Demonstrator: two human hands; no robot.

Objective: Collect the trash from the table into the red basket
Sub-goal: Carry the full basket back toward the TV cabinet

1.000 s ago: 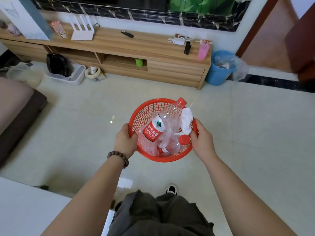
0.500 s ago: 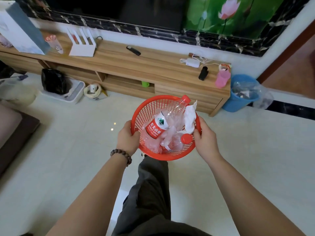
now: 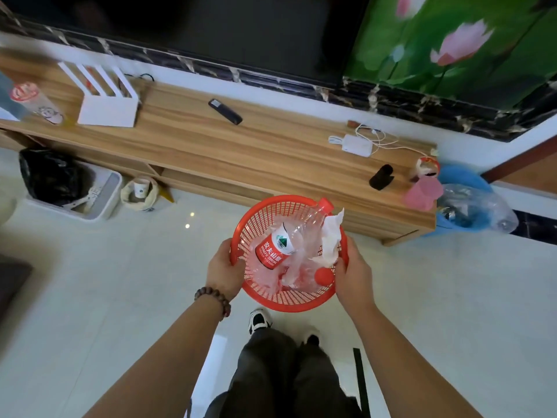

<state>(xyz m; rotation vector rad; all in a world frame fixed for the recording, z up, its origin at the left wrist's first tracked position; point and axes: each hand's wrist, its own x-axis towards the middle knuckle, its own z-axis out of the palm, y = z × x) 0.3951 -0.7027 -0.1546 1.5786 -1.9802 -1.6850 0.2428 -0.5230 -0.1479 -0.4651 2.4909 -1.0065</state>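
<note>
Both hands, left hand (image 3: 224, 271) and right hand (image 3: 352, 271), clamped on the red basket (image 3: 289, 300) rim. Inside: one labelled bottle (image 3: 289, 236), one crumpled tissue (image 3: 330, 239), some clear plastic.

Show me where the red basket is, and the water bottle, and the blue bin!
red basket (image 3: 289, 300): head view, on its near mesh wall below the trash.
water bottle (image 3: 272, 251): head view, on its red label.
blue bin (image 3: 461, 176): head view, on its rim, right of the wooden cabinet.
</note>
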